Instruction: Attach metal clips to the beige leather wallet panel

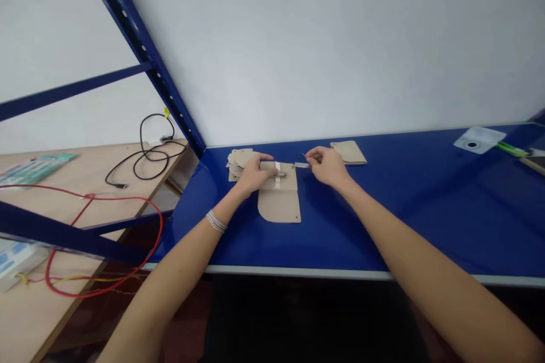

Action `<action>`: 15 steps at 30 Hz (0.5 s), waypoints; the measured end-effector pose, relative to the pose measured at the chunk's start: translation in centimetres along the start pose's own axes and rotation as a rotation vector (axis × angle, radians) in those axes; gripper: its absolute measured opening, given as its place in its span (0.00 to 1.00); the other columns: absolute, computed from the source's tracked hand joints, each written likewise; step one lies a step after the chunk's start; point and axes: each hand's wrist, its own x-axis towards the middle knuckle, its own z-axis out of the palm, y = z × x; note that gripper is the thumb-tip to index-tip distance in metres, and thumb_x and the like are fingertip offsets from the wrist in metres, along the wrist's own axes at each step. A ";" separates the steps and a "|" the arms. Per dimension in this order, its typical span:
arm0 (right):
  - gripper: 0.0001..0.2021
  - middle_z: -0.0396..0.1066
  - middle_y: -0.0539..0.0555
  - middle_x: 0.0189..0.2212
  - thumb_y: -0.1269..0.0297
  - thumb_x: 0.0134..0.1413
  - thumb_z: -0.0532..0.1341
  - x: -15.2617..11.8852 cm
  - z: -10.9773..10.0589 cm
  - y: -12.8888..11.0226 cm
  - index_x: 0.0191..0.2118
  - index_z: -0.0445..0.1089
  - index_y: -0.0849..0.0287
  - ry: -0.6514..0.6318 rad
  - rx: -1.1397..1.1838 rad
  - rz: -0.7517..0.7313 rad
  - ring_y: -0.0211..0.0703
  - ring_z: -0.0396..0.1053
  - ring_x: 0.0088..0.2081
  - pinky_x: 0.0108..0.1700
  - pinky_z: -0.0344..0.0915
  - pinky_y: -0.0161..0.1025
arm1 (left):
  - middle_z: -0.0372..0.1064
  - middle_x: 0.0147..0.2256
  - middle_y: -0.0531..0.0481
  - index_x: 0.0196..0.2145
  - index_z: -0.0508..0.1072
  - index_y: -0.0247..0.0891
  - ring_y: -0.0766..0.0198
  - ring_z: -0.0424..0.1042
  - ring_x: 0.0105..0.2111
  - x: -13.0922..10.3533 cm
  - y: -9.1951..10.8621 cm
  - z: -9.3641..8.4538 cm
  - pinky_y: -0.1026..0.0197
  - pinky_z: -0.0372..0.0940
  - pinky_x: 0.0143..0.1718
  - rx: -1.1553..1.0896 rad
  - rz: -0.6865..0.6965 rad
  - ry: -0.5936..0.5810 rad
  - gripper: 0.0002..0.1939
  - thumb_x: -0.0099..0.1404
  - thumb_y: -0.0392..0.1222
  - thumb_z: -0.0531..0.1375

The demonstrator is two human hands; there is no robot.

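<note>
On a glossy blue tabletop against a white wall, the left hand rests spread on beige card; the right hand pinches a thin piece.

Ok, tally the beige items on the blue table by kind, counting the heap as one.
Beige heap: 1 (its pieces overlap too much to count)
Creased beige piece under the left hand: 1
Beige piece beyond the right hand: 1
Total: 3
</note>
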 end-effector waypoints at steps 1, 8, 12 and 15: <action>0.06 0.74 0.55 0.28 0.70 0.47 0.59 0.0 0.1 0.1 0.33 0.71 0.62 -0.001 0.033 0.010 0.42 0.70 0.30 0.36 0.66 0.39 | 0.68 0.27 0.51 0.39 0.73 0.38 0.61 0.68 0.29 -0.2 0.1 0.1 0.60 0.64 0.31 0.024 0.005 -0.044 0.19 0.46 0.39 0.67; 0.07 0.74 0.54 0.25 0.67 0.47 0.60 -0.2 1.0 0.3 0.33 0.72 0.62 -0.089 0.272 0.041 0.38 0.70 0.26 0.31 0.66 0.35 | 0.68 0.23 0.52 0.40 0.73 0.36 0.66 0.64 0.22 -1.3 0.9 0.6 0.65 0.58 0.23 0.174 0.033 -0.398 0.20 0.50 0.48 0.65; 0.06 0.74 0.54 0.25 0.68 0.46 0.61 -0.9 1.3 -0.5 0.31 0.73 0.62 -0.223 0.270 0.002 0.38 0.70 0.28 0.32 0.67 0.34 | 0.65 0.20 0.53 0.35 0.74 0.34 0.71 0.57 0.18 -1.6 0.8 1.1 0.66 0.50 0.19 0.216 0.064 -0.407 0.20 0.55 0.55 0.59; 0.06 0.74 0.54 0.27 0.68 0.46 0.61 -1.6 1.4 -1.3 0.32 0.73 0.62 -0.282 0.274 -0.042 0.39 0.70 0.29 0.32 0.66 0.34 | 0.62 0.18 0.54 0.31 0.74 0.34 0.71 0.55 0.17 -1.4 0.7 1.2 0.66 0.48 0.19 0.203 0.100 -0.409 0.18 0.57 0.54 0.58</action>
